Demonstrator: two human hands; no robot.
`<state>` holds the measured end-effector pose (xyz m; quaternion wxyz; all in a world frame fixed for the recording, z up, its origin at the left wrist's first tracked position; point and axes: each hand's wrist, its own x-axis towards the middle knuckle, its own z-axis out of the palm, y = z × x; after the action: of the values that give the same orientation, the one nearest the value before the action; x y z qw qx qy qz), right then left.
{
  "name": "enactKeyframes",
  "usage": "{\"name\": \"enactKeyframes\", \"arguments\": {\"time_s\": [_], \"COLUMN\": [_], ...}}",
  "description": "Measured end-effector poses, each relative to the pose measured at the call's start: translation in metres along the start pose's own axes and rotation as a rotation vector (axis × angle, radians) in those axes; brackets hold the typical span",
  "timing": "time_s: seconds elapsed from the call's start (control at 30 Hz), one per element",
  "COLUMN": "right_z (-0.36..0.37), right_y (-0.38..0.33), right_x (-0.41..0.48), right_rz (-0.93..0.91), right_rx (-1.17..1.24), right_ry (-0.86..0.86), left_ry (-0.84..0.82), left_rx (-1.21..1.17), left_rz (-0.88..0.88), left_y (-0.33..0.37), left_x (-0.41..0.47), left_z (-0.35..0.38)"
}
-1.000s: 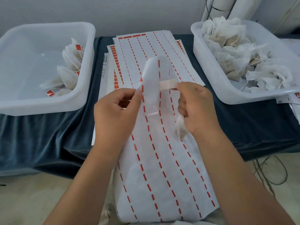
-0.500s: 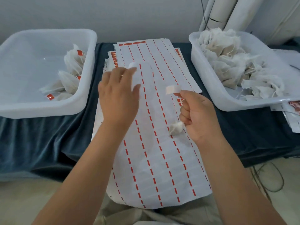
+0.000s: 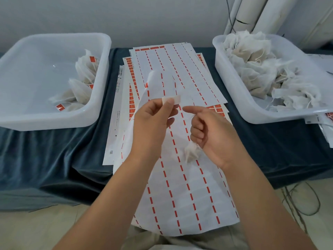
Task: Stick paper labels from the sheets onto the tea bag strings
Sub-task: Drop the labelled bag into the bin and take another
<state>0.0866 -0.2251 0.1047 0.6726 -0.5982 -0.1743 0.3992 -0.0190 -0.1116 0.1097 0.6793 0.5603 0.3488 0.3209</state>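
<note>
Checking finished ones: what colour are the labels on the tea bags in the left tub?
The labels are red; head view.

1. A dark teal cloth (image 3: pixel 45 159) spreads beneath the left hand (image 3: pixel 153 121) and right hand (image 3: pixel 212 134)
2. A white plastic tub (image 3: pixel 54 121) sits well left of the left hand
3. A second tub (image 3: pixel 270 118) sits well right of the right hand
4. White pipes (image 3: pixel 266 13) rise beyond it against a grey wall (image 3: pixel 126 15)
5. Cables (image 3: pixel 306 204) lie on the pale floor (image 3: pixel 36 231), below and right of the right hand

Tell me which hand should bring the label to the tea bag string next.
Left, likely. The left hand pinches the peeled label right beside the right hand, whose curled fingers are busy holding the tea bag, index finger extended.
</note>
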Motion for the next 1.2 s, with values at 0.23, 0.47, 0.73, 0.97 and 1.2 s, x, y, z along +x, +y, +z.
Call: {"name": "enactKeyframes", "arguments": {"time_s": [0.23, 0.47, 0.73, 0.97, 1.2], "right_z": [-0.018, -0.005, -0.003, -0.013, -0.015], "right_y": [-0.023, -0.04, -0.028, -0.027, -0.024], "right_x": [-0.029, -0.039, -0.038, -0.031, -0.024], "right_rz": [-0.304, -0.497, -0.604, -0.527, -0.436], "right_rx": [-0.838, -1.039, -0.906, -0.84, -0.966], "right_ry": [-0.209, -0.186, -0.04, 0.001, -0.083], "left_ry": [-0.084, -0.521, -0.703, -0.492, -0.463], "left_rx": [-0.035, -0.217, -0.245, 0.03, 0.082], "left_rz": [-0.103, -0.3, -0.134, -0.159, -0.147], "left_y": [-0.01, -0.014, -0.017, -0.019, -0.016], "left_x": [-0.002, -0.001, -0.004, -0.007, -0.011], "left_z": [-0.002, -0.004, -0.006, -0.008, -0.013]}}
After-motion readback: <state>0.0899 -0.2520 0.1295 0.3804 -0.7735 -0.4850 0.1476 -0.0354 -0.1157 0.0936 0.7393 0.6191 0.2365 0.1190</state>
